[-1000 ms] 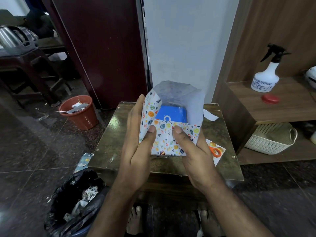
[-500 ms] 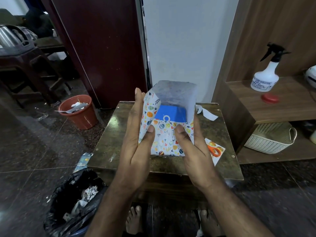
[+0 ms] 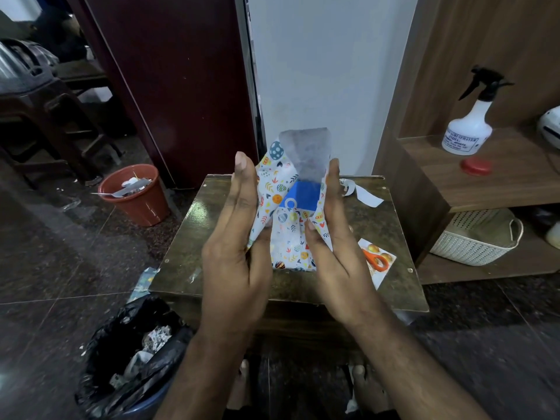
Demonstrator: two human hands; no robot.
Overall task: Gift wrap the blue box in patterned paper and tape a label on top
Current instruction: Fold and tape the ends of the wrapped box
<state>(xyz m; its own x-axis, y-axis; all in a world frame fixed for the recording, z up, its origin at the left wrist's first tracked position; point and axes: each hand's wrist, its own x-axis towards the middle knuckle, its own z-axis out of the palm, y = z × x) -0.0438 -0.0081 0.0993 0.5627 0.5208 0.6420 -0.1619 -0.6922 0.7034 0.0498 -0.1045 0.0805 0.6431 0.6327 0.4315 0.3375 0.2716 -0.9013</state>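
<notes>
The blue box [image 3: 304,194] stands on a small brown table [image 3: 218,256], mostly covered by white patterned paper [image 3: 288,237]; only its top face shows. My left hand [image 3: 239,225] presses the left paper flap inward with straight fingers, thumb on the front fold. My right hand [image 3: 330,237] presses the right flap in the same way, thumb on the front. The far flap [image 3: 306,153] stands upright, its plain white back facing me. White label strips [image 3: 363,194] lie on the table behind my right hand.
Orange-handled scissors [image 3: 375,262] lie on a paper scrap at the table's right. A terracotta bin [image 3: 136,195] stands on the floor at left, a black-bagged bin [image 3: 127,353] at front left. A shelf at right holds a spray bottle [image 3: 469,128], red lid [image 3: 475,166] and white basket [image 3: 475,237].
Both hands have pushed the side flaps closer together around the box. The upright far flap has narrowed, and less of the blue top shows.
</notes>
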